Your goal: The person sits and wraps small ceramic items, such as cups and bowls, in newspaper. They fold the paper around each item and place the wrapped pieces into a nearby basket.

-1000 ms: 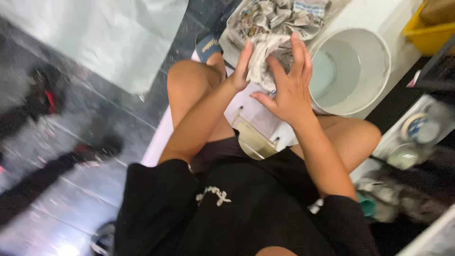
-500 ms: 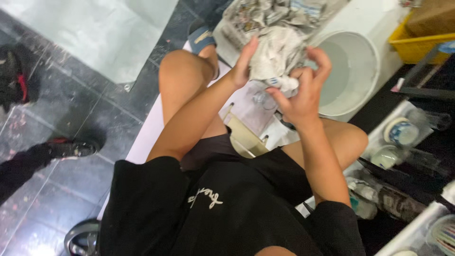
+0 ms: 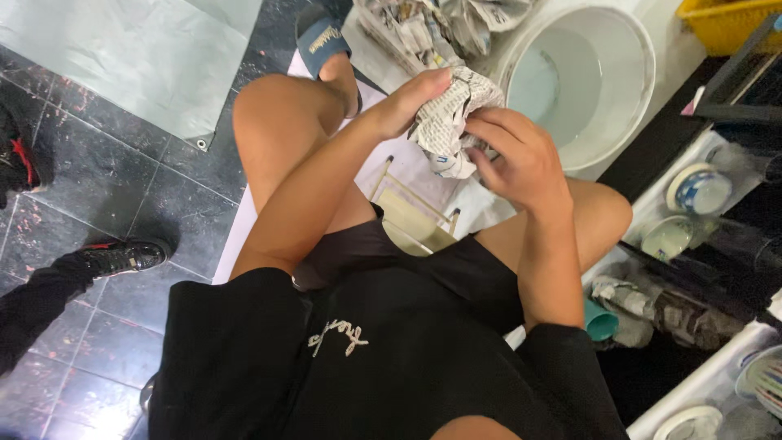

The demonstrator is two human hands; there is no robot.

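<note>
Both your hands close on the newspaper bundle [image 3: 450,122], left hand [image 3: 411,102] cupping behind, right hand [image 3: 521,159] pinching its near edge above your knees; light, soft, probably fragile inside, so grip the bulk, white bucket [image 3: 607,81] just beyond.

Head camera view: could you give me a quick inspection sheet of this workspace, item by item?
Surface: dark tiled floor; white board under the seated person.
Job's things: crumpled newspaper bundle.
Clutter: newspaper pile, white bucket, yellow basket, bowls in a rack.
Grips: left hand and right hand both closed on the bundle.
Cables: nothing seen.
Surroundings: another person's black shoe, grey sheet.
</note>
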